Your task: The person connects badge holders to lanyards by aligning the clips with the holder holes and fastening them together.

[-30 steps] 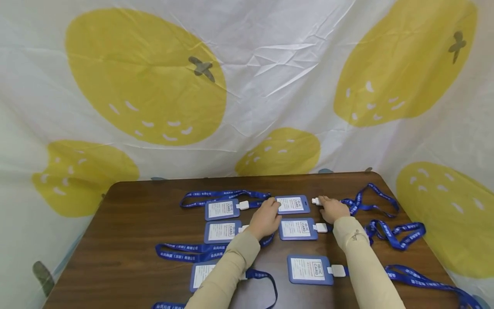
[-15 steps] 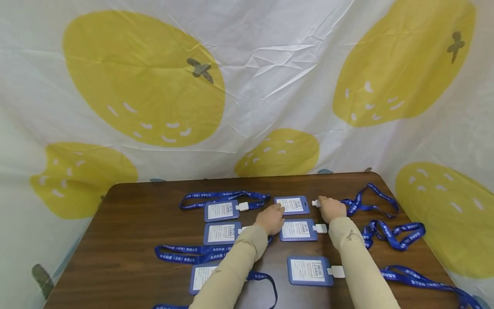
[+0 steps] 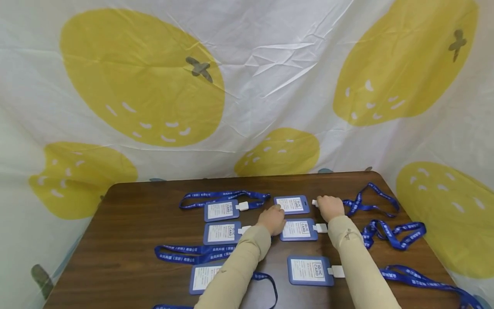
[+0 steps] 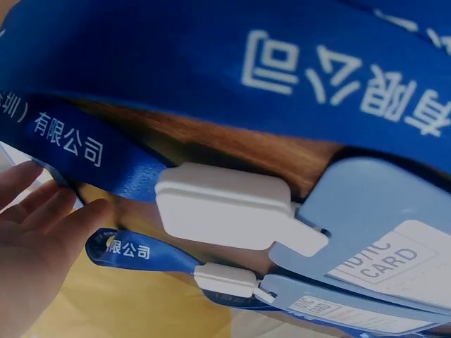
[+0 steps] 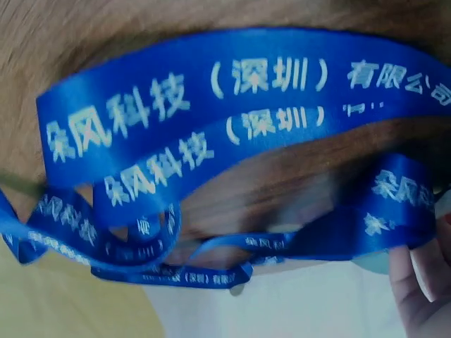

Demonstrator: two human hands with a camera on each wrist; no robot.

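In the head view, my left hand (image 3: 272, 219) lies at the lower left edge of a blue badge holder (image 3: 291, 205) with a white card and no clip on it. The left wrist view shows the fingers (image 4: 28, 211) fairly straight and touching an edge, partly behind a blue lanyard. My right hand (image 3: 330, 208) pinches the white clip (image 3: 314, 203) of another blue lanyard (image 3: 359, 206), just right of that badge holder and apart from it. In the right wrist view, fingertips (image 5: 405, 282) show beside the lanyard ribbon; the clip is mostly hidden.
Several clipped badge holders lie in two columns on the brown table (image 3: 127, 240), such as one at the back left (image 3: 221, 210) and one at the front right (image 3: 308, 270). Loose lanyards (image 3: 397, 235) spread to the right. A lemon-print cloth (image 3: 270, 103) hangs behind the table.
My left hand has shifted slightly right and toward me, uncovering more of the unclipped badge holder. My right hand has edged left along the lanyard clip, covering more of it.
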